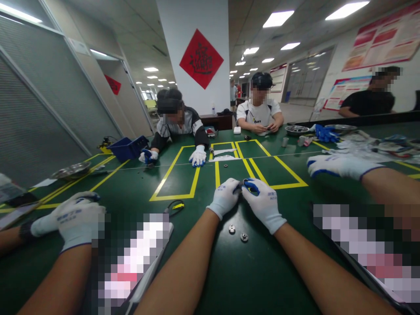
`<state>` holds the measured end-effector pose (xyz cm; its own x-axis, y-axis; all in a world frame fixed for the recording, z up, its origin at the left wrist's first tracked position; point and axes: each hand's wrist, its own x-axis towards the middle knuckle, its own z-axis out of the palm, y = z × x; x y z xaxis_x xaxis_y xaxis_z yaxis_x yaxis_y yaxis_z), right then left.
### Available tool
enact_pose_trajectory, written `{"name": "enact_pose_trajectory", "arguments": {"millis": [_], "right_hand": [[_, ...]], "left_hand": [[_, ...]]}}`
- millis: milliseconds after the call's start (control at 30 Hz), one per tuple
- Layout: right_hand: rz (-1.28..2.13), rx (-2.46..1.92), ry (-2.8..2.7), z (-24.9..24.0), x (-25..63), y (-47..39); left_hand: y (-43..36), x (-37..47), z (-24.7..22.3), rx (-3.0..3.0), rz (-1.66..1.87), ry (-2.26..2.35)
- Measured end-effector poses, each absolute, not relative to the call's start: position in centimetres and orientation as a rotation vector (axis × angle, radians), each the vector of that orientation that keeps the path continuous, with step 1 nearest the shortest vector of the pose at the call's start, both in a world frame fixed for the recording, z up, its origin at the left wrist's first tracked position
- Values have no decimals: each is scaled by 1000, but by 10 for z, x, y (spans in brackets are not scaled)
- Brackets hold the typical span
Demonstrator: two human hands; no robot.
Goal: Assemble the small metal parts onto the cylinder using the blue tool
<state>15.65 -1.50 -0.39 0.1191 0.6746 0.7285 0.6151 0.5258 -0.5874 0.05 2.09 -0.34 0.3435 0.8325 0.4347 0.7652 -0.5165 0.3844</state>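
Small metal part (241, 185) sits pinched between the fingertips of the gloved left hand (226, 197) and right hand (262, 199), above the middle of the green worktop (252, 280); the fingers partly hide it. One metal disc (232, 229) and a second disc (244, 237) lie between the forearms, toward the worktop's near edge. Beyond the hands, toward the far edge, lies a small ring (225, 166).

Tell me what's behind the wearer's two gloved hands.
Beyond the left hand and right hand I see a small round part, yellow tape and white paper. The hands mostly cover the small piece between them; anything directly behind them is hidden.
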Motion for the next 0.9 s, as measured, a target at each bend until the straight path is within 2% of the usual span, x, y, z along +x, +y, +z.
{"name": "enact_pose_trajectory", "arguments": {"millis": [500, 900], "right_hand": [[177, -1159, -1575, -9, 158, -11], [137, -1165, -1569, -7, 157, -12]], "left_hand": [[20, -3, -1, 2458, 845, 1619], [21, -2, 0, 2484, 794, 1605]]}}
